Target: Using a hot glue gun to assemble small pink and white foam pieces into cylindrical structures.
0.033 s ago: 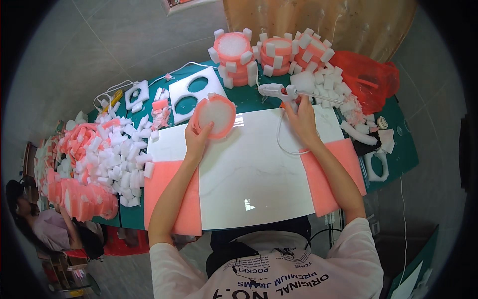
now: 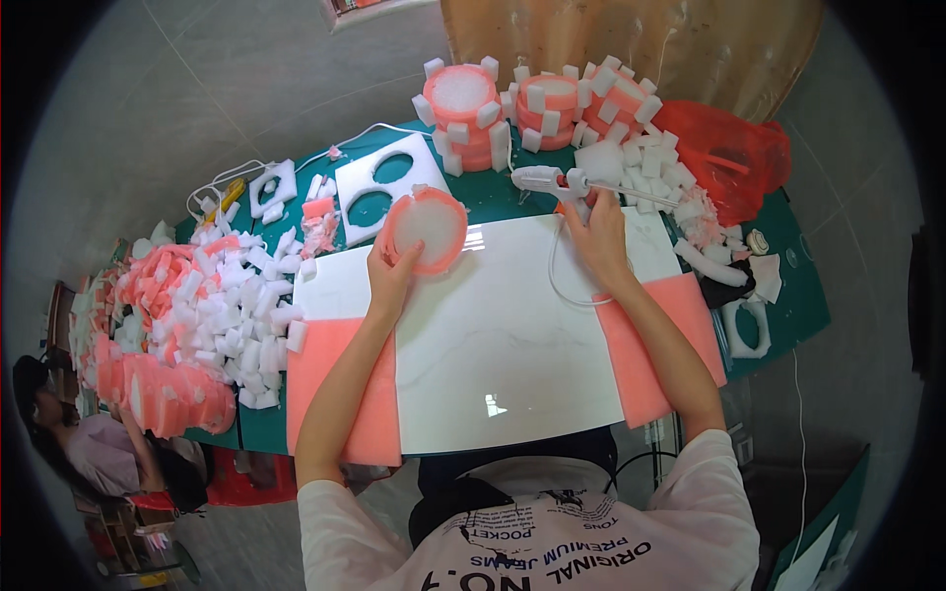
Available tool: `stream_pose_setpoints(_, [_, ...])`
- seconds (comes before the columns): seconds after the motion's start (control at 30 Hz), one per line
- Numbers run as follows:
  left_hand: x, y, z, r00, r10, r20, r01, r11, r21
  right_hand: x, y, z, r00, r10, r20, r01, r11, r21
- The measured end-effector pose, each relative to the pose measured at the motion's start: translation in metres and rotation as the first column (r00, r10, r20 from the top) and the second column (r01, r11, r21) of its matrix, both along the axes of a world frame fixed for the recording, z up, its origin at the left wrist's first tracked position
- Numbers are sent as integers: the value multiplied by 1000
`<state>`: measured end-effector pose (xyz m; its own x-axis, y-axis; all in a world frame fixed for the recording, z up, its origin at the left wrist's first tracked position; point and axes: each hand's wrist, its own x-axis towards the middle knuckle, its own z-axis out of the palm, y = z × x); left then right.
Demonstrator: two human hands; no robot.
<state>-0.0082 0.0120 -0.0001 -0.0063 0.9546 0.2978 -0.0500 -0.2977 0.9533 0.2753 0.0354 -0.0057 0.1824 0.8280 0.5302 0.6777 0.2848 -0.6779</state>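
Note:
My left hand (image 2: 392,283) grips a round foam piece (image 2: 436,229), its middle white and its rim pink. The thumb lies on its face; the other fingers are mostly hidden behind it. In my right hand (image 2: 601,239) is a white glue gun (image 2: 540,178), its nozzle toward the left and a long pale glue stick (image 2: 645,191) out of its back. A thin white cord (image 2: 554,281) loops below that hand. Both hands are over a glossy white board (image 2: 503,345), and the glue gun is apart from the foam piece.
Pink foam sheets (image 2: 345,394) flank the board. Small white foam blocks (image 2: 241,315) and pink foam rings (image 2: 163,394) heap at the left. Foam stacks studded with blocks (image 2: 461,113) stand at the back, near a red plastic bag (image 2: 724,158). Another person (image 2: 103,453) is at far left.

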Motion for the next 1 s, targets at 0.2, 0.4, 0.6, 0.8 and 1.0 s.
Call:
stream_pose_setpoints(0.2, [-1, -1, 2, 999, 42, -23, -42, 999, -26, -7, -7, -1, 981, -168, 92, 171, 985, -24])
stream_pose_setpoints(0.4, [2, 1, 2, 996, 66, 54, -65, 998, -18, -4, -4, -9, 969, -246, 0, 245, 968, -45])
stream_pose_setpoints(0.6, [2, -1, -3, 987, 145, -65, -140, 987, 74, -10, -13, -3, 964, -62, -260, 42, 996, -81])
stream_pose_setpoints(0.8, [9, -8, -9, 933, 175, -314, -68, 944, 323, -32, -28, -2, 831, 469, -298, -486, 874, 19])
stream_pose_setpoints(1.0, [10, -16, -7, 881, 53, -469, 175, 886, 429, -45, -44, 7, 636, 576, -513, -759, 585, -285])
